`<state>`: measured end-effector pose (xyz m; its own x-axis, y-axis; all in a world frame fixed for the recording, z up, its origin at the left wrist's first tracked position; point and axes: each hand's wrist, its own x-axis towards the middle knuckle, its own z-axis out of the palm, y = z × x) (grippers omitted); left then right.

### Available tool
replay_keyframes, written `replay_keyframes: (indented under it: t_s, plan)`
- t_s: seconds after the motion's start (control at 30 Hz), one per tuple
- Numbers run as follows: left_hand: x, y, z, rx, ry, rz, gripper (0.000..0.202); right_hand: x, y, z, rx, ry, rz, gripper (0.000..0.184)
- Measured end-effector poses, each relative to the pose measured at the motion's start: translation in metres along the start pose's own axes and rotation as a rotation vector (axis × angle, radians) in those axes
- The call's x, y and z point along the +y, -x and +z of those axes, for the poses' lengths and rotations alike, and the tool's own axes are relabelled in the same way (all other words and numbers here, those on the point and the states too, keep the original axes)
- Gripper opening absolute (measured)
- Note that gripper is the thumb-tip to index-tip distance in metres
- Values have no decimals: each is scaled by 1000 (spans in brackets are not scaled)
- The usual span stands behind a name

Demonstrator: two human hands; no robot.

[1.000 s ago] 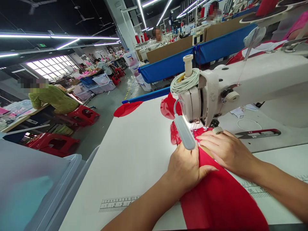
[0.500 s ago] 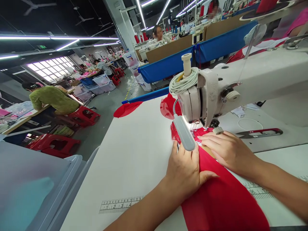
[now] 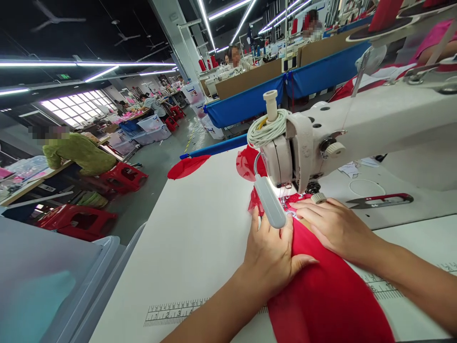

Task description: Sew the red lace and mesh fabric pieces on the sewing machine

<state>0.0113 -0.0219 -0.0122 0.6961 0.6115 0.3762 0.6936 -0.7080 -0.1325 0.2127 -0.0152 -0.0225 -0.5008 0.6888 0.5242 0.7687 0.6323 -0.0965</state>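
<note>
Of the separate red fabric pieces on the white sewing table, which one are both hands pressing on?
The large red fabric piece nearest the camera, under left hand and right hand. The small red scrap at the table's far edge lies untouched.

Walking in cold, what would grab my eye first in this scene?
Probably the bright red fabric spread across the white table at lower right, with the left hand and right hand both pressed flat on it. Just above them looms the white sewing machine, its small lamp lighting the needle area. Off to the left, red stools stand on the workshop floor.
</note>
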Motion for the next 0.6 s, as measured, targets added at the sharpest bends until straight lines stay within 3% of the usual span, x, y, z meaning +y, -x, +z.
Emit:
replay_keyframes:
  t_s: [0.2,0.37,0.43,0.6]
  plan:
    - [-3,-2,0,-6,1,-2,72,-1,-1,1,-3,19,27,35]
    - [-2,-6,-7,-66,57,-42,32,-1,-3,1,7,-44,50,30]
    - [-3,-7,-10,-82,97,-62,26,0,-4,0,30,-79,46,33]
    - [-25,-17,-15,64,182,-172,31,2,-10,-4,148,-79,35,40]
